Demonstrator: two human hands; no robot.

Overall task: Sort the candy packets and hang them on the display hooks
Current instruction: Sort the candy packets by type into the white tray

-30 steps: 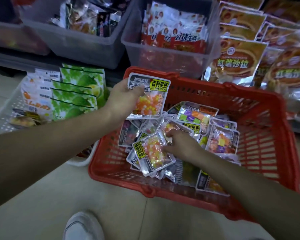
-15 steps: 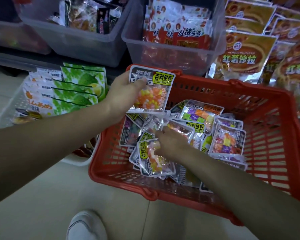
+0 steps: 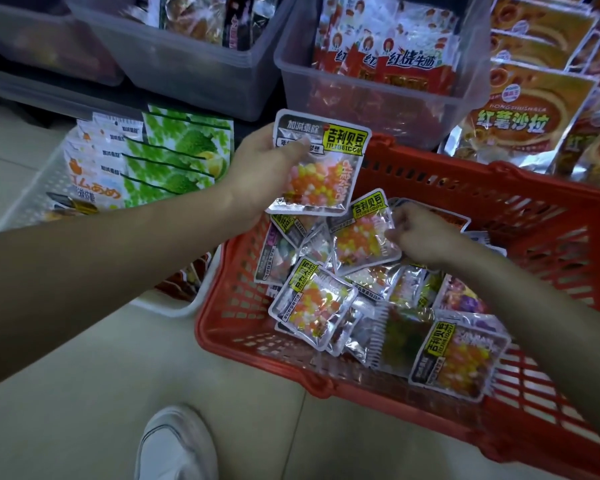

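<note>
Your left grip (image 3: 260,174) has one packet (image 3: 321,161) pinched near the top, thumb across the grey label. It's holding it upright over the back-left corner of the basket (image 3: 551,220) with the clear window facing you. My guess is that's your sample: you can see the orange/yellow/pink mix and match the rest against it.

Your right grip (image 3: 421,237) is down in the basket, fingers curled on the right edge of a second packet (image 3: 364,237) with the same colours. That one is tipped up off the pile, just below the one in your left, so stacking them looks like an easy short move.

Everything else is loose in the basket. A third orange packet (image 3: 312,306) lies flat near the front-left, and there's a purple packet (image 3: 461,299) and a green packet (image 3: 402,330) further right, so the flavours are properly mixed.

No hooks in view, so I'd say you're in the sorting half and hanging hasn't started. One thing to watch: the foil looks slippery, and an edge pinch could drag neighbouring packets up with it.
</note>
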